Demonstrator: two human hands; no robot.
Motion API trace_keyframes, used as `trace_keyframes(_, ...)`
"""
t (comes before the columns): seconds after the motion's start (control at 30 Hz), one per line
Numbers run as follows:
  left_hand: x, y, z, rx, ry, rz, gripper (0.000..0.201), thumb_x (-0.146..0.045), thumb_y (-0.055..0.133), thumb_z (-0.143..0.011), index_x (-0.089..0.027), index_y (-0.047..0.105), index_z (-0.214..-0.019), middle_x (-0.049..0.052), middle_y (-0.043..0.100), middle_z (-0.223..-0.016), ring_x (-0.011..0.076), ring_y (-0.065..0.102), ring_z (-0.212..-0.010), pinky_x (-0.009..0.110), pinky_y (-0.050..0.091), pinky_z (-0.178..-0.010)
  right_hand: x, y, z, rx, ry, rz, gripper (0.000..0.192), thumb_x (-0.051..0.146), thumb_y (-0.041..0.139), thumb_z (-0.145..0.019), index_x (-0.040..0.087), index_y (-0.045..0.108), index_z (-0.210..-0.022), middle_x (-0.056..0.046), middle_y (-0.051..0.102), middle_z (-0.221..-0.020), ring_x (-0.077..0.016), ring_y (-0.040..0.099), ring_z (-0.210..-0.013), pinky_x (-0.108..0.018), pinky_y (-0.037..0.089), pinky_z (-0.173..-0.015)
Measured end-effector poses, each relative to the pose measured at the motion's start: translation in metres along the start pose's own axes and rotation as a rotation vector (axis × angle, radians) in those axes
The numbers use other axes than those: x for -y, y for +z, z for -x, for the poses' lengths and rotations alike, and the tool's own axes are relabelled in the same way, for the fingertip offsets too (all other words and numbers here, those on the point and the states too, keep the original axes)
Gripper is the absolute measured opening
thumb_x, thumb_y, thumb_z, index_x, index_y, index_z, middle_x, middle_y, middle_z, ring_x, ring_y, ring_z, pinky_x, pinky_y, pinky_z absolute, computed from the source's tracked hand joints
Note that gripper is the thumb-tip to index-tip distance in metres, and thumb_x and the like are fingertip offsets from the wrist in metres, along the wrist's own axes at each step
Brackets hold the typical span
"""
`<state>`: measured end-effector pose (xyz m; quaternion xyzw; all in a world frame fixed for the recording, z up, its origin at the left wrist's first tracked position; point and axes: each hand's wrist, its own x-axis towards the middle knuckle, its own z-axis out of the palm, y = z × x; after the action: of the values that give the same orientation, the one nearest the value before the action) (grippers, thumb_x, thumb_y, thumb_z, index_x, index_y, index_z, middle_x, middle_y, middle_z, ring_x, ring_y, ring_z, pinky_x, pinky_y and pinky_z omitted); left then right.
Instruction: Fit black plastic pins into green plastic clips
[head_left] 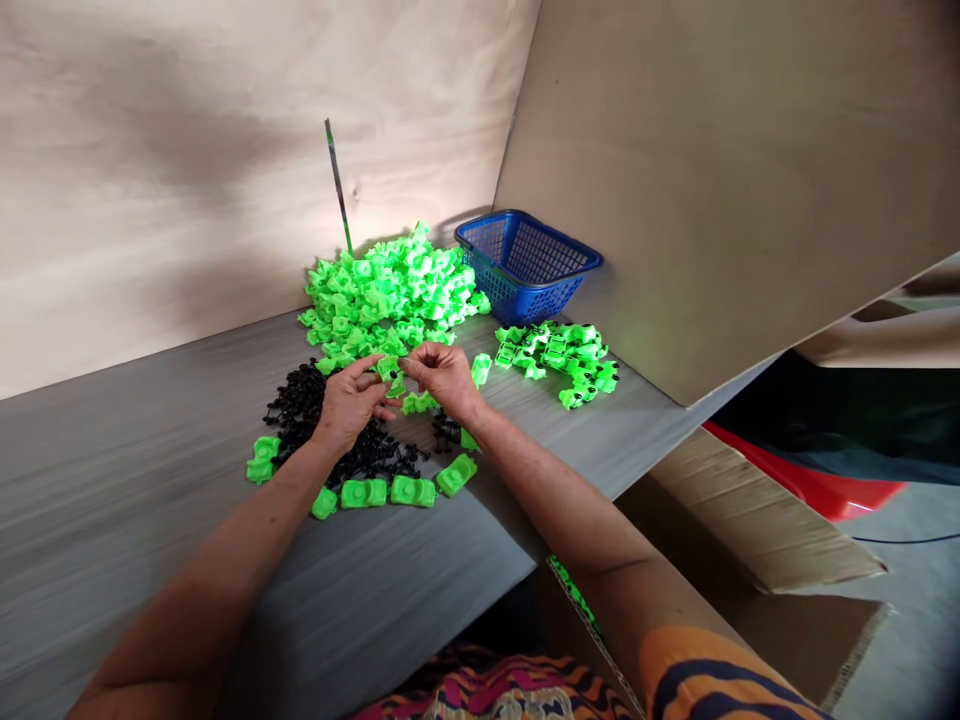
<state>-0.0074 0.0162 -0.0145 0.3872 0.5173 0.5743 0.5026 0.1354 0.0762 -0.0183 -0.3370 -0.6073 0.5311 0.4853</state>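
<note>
Green part (389, 372) is pinched between both hands above the table (135, 480), a small black piece visible on it. Left hand (346, 400) is closed on it from 8 o'clock, right hand (444, 374) from 3 o'clock; both are equally near. Long axis cannot be told. Black pieces (300, 400) lie under the left hand; green pile (390, 290) at 12 o'clock, blue basket (525, 262) at 1 o'clock.

A small assembly workshop, by the look of it. A bare grey worktable (112, 480) walled with plywood boards (712, 150) carries a heap of identical green plastic parts (390, 290), black pieces (300, 400) and a blue basket (525, 262).
</note>
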Motion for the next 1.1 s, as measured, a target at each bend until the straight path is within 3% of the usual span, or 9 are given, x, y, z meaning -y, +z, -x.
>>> trace_keyframes(0.3, 0.005, 0.002, 0.001, 0.024, 0.045, -0.015, 0.064, -0.018, 0.082, -0.064, -0.013, 0.066, -0.126, -0.007, 0.061, -0.066, 0.0175, 0.072, -0.059, 0.025, 0.06, -0.05, -0.007, 0.013, 0.007, -0.159, -0.084, 0.192, 0.051, 0.059, 0.072, -0.079, 0.022, 0.046, -0.056, 0.007, 0.039, -0.052, -0.0084, 0.034, -0.053, -0.025, 0.03, -0.052)
trace_keyframes(0.7, -0.001, 0.001, 0.002, 0.028, 0.04, 0.005, 0.067, -0.019, 0.078, -0.058, -0.009, 0.07, -0.123, -0.007, 0.061, -0.062, 0.0157, 0.068, -0.053, 0.027, 0.06, -0.052, -0.007, 0.013, 0.01, -0.177, -0.147, 0.312, 0.048, 0.055, 0.065, -0.086, 0.022, 0.044, -0.058, 0.007, 0.037, -0.052, -0.0086, 0.032, -0.054, -0.024, 0.029, -0.054)
trace_keyframes(1.1, 0.002, 0.0, 0.001, 0.048, 0.066, -0.011, 0.06, -0.025, 0.084, -0.062, -0.012, 0.073, -0.12, -0.003, 0.067, -0.067, 0.0158, 0.068, -0.055, 0.029, 0.062, -0.053, -0.012, 0.013, 0.009, -0.204, -0.185, 0.34, 0.038, 0.04, 0.063, -0.086, 0.022, 0.043, -0.059, 0.007, 0.037, -0.053, -0.0089, 0.032, -0.055, -0.024, 0.029, -0.054)
